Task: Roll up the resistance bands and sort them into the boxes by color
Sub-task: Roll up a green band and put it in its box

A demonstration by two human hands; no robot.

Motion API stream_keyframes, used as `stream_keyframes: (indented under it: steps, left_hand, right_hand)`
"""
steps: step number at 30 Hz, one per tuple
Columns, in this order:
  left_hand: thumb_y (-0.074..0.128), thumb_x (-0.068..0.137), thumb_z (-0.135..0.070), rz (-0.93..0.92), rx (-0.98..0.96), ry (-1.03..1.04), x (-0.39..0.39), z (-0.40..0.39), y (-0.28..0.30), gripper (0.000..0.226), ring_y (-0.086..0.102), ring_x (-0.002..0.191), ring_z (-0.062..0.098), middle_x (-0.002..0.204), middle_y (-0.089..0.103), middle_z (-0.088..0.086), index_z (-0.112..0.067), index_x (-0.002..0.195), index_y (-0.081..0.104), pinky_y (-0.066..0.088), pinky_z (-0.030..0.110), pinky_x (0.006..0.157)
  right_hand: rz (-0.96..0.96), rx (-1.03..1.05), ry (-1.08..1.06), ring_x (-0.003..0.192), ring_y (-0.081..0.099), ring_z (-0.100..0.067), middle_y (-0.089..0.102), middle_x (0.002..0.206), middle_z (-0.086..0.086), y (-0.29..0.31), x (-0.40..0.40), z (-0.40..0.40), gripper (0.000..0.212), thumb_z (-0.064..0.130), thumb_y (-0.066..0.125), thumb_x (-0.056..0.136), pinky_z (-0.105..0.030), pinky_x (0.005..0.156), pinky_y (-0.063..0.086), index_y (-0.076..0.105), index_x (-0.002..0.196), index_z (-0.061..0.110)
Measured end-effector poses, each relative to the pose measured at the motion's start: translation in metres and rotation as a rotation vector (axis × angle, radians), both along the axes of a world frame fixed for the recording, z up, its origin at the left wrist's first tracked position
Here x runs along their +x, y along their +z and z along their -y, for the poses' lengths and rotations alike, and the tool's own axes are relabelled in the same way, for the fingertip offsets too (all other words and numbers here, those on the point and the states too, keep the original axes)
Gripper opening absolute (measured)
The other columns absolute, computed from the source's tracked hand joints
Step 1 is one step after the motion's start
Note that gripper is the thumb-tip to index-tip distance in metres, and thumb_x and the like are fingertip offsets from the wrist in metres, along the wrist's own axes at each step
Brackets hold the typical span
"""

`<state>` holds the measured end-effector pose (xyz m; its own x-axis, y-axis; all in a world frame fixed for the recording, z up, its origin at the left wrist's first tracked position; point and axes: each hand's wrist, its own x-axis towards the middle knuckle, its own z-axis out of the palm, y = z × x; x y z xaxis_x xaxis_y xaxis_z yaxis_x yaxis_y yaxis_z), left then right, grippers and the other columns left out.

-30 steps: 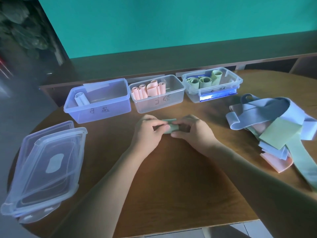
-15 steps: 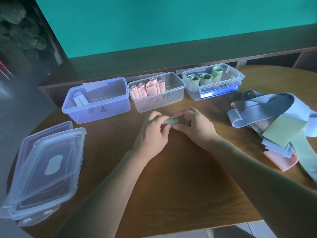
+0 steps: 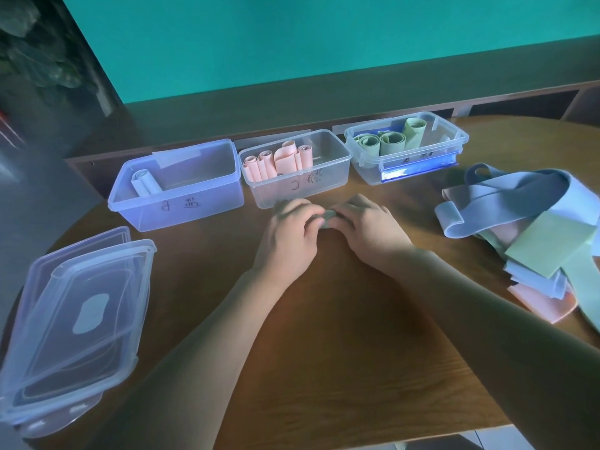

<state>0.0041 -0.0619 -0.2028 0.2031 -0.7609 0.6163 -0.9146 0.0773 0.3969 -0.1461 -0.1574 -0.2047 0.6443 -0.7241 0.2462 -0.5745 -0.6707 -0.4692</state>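
Note:
A small green rolled band (image 3: 327,218) sits between my two hands just above the table, mostly hidden by fingers. My left hand (image 3: 289,232) pinches its left end and my right hand (image 3: 367,228) pinches its right end. Behind them stand three clear boxes: the left box (image 3: 181,209) holds one blue roll, the middle box (image 3: 334,177) holds several pink rolls, the right box (image 3: 454,147) holds three green rolls. A loose pile of blue, green and pink bands (image 3: 532,235) lies at the right.
Stacked clear lids (image 3: 74,319) lie at the table's front left. The round wooden table (image 3: 324,352) ends at a curved edge near me. A dark low shelf (image 3: 324,102) runs behind the boxes under a teal wall.
Both hands have moved with the green roll away from me, toward the middle box. The roll looks tighter and is more covered by the fingers.

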Motion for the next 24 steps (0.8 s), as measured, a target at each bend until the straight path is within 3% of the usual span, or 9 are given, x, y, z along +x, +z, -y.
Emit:
stream_keyframes:
  steps: [5, 9, 11, 17, 19, 22, 24]
  left_hand:
    - [0.082, 0.082, -0.024, -0.034, 0.134, 0.004, 0.004, 0.004, 0.003, 0.04, 0.055, 0.112, 0.023, 0.117, 0.069, 0.002, -0.014, 0.12, 0.073, 0.041, 0.029, 0.097]
    - [0.079, 0.086, -0.018, -0.061, 0.186, -0.001, 0.007, 0.007, 0.009, 0.043, 0.052, 0.115, 0.024, 0.124, 0.069, 0.003, -0.014, 0.127, 0.07, 0.031, 0.019, 0.091]
    - [0.075, 0.089, -0.014, -0.067, 0.2, 0.007, 0.006, 0.011, 0.01, 0.04, 0.054, 0.114, 0.028, 0.123, 0.068, 0.008, -0.013, 0.128, 0.069, 0.037, 0.028, 0.095]
    - [0.061, 0.099, -0.02, -0.016, 0.3, 0.072, 0.004, 0.019, 0.011, 0.034, 0.053, 0.115, 0.03, 0.122, 0.065, 0.012, -0.012, 0.132, 0.062, 0.044, 0.043, 0.095]
    - [0.06, 0.1, -0.02, -0.021, 0.302, 0.07, 0.003, 0.015, 0.013, 0.032, 0.055, 0.111, 0.031, 0.12, 0.065, 0.013, -0.011, 0.13, 0.063, 0.047, 0.046, 0.094]
    - [0.056, 0.103, -0.022, -0.079, 0.335, 0.046, -0.002, 0.008, 0.015, 0.034, 0.055, 0.118, 0.028, 0.128, 0.062, 0.011, -0.012, 0.134, 0.059, 0.045, 0.037, 0.1]
    - [0.051, 0.105, -0.027, -0.188, 0.382, 0.053, -0.005, 0.003, 0.017, 0.037, 0.052, 0.126, 0.022, 0.138, 0.057, 0.006, -0.017, 0.14, 0.055, 0.037, 0.025, 0.1]
  right_hand:
    - [-0.107, -0.046, -0.07, 0.117, 0.048, -0.028, 0.052, 0.119, 0.0, 0.002, 0.005, 0.003, 0.042, 0.048, 0.03, 0.107, -0.044, 0.102, 0.035, 0.058, 0.136, 0.034]
    - [-0.13, -0.031, -0.086, 0.117, 0.048, -0.028, 0.05, 0.12, 0.0, 0.004, 0.008, 0.006, 0.046, 0.048, 0.024, 0.107, -0.044, 0.102, 0.033, 0.054, 0.139, 0.037]
    - [-0.134, -0.034, -0.078, 0.117, 0.048, -0.028, 0.051, 0.12, -0.001, 0.004, 0.008, 0.007, 0.046, 0.048, 0.025, 0.106, -0.044, 0.102, 0.034, 0.056, 0.138, 0.034]
    - [-0.051, 0.012, -0.009, 0.115, 0.053, -0.022, 0.054, 0.121, 0.001, 0.005, 0.003, 0.011, 0.042, 0.047, 0.045, 0.103, -0.041, 0.102, 0.037, 0.056, 0.139, 0.029]
    - [0.05, 0.057, 0.03, 0.106, 0.058, -0.019, 0.055, 0.117, 0.003, 0.005, 0.0, 0.012, 0.04, 0.042, 0.057, 0.099, -0.041, 0.099, 0.043, 0.059, 0.137, 0.027]
    - [0.187, 0.127, 0.058, 0.082, 0.056, -0.006, 0.058, 0.106, 0.004, 0.007, -0.003, 0.011, 0.034, 0.034, 0.069, 0.093, -0.029, 0.085, 0.047, 0.067, 0.126, 0.026]
    - [0.226, 0.168, 0.056, 0.08, 0.056, -0.002, 0.059, 0.102, 0.006, 0.008, -0.005, 0.01, 0.032, 0.033, 0.07, 0.093, -0.018, 0.077, 0.043, 0.069, 0.123, 0.024]
